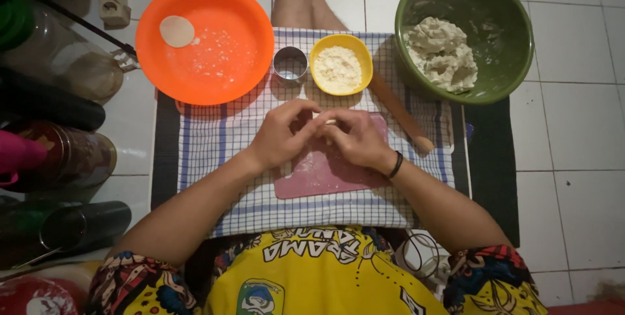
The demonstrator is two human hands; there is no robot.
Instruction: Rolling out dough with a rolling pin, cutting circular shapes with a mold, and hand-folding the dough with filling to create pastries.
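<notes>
Ok so here's where I'm at: both hands are over the pink board [325, 175] in the middle of the checked cloth [208, 139]. My left hand [281, 136] and right hand [357, 139] are touching at the fingertips, fingers curled in and pinching a small pale bit of dough [331, 121] between them, just above the far edge of the board. Most of it is hidden by the fingers, so I can't tell its shape.

I'd call this the shaping step, working one small piece at a time. The big dough lump [441, 53] sits in the green bowl [514, 15] far right, the yellow bowl [325, 44] of flour is just beyond my hands, with the metal ring cutter [290, 65] beside it on the left. One flat round disc [177, 31] already lies on the orange plate [241, 22] far left. The rolling pin [398, 112] lies just right of my right hand.

Next move probably needs a light touch: keep the pinch gentle so the piece doesn't tear.
</notes>
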